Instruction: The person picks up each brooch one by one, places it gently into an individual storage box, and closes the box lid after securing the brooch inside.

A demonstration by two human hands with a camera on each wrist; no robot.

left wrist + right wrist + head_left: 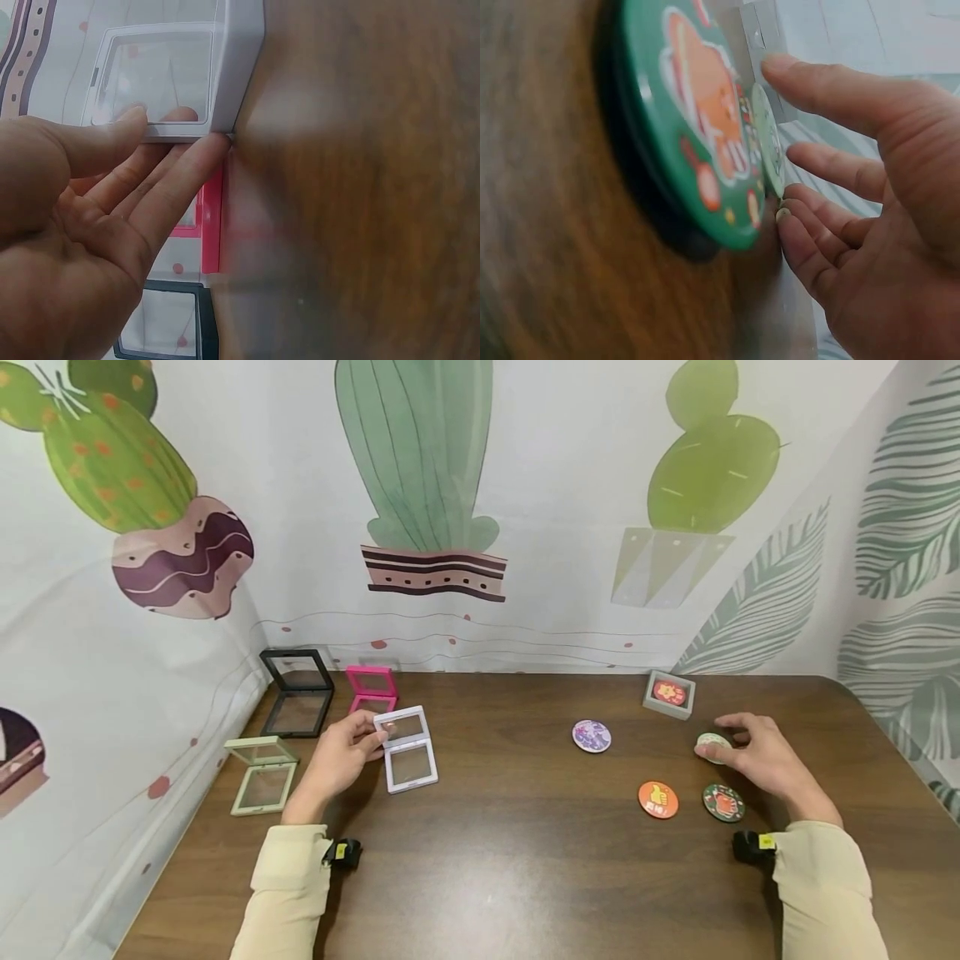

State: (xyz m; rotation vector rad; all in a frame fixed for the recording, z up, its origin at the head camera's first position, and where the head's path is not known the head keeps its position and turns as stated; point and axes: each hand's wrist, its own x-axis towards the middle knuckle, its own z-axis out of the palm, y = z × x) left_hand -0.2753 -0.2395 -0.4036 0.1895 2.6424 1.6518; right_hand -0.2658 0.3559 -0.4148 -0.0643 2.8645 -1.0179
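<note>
My left hand [343,758] pinches the left edge of a white hinged display frame [410,742] with clear panes. In the left wrist view, its thumb lies on the front and the other fingers are behind and under the edge. The frame's lid stands raised from its base. At the right, my right hand [767,757] is spread beside a pale green round badge [712,744] on the table. Its thumb and fingers reach round the badge, and the right wrist view shows no clear grip. A dark green badge [705,120] with an orange figure lies close by.
Black [298,713], pink [372,682] and light green [262,789] display frames stand opened at the left. An orange badge [657,799] and a purple badge [592,737] lie on the brown table. A grey box [669,694] holding a red badge sits by the back edge.
</note>
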